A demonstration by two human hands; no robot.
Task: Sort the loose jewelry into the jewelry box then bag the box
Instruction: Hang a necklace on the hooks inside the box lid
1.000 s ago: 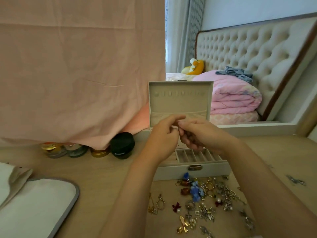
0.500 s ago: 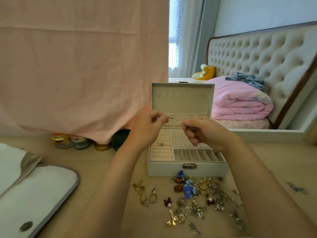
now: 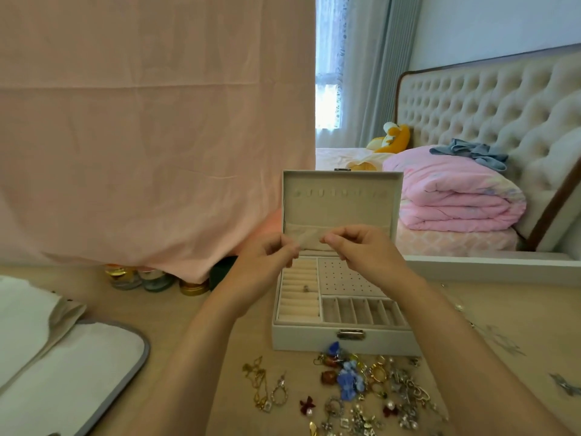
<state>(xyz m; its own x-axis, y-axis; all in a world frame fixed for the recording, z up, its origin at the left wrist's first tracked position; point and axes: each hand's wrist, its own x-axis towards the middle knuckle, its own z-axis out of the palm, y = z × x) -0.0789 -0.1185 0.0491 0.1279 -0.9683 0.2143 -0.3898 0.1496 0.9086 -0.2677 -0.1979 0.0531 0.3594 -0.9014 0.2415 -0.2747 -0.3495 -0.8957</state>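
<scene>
The grey jewelry box [image 3: 308, 338] stands open on the wooden table, its lid [image 3: 342, 209] upright. One ring [image 3: 305, 288] sits in the ring rolls at its left. Above the box, my left hand [image 3: 270, 256] pinches a small earring, too blurred to show clearly. A little apart from it, my right hand [image 3: 355, 247] has thumb and fingertips pinched together, seemingly on the tiny earring back. The loose jewelry pile [image 3: 361, 391] lies in front of the box, with a gold chain [image 3: 259, 385] to its left.
A white bag with a grey edge [image 3: 78, 366] lies at the left front. Small jars [image 3: 157, 280] stand under a hanging pink cloth [image 3: 157, 136] behind the box. A few silver pieces [image 3: 566, 383] lie at the far right. A bed with a pink quilt [image 3: 456, 199] is beyond.
My hands were joined on one small piece, then drew apart, the left keeping the pin. Now they have come closer again above the box. The camera shifted slightly.
</scene>
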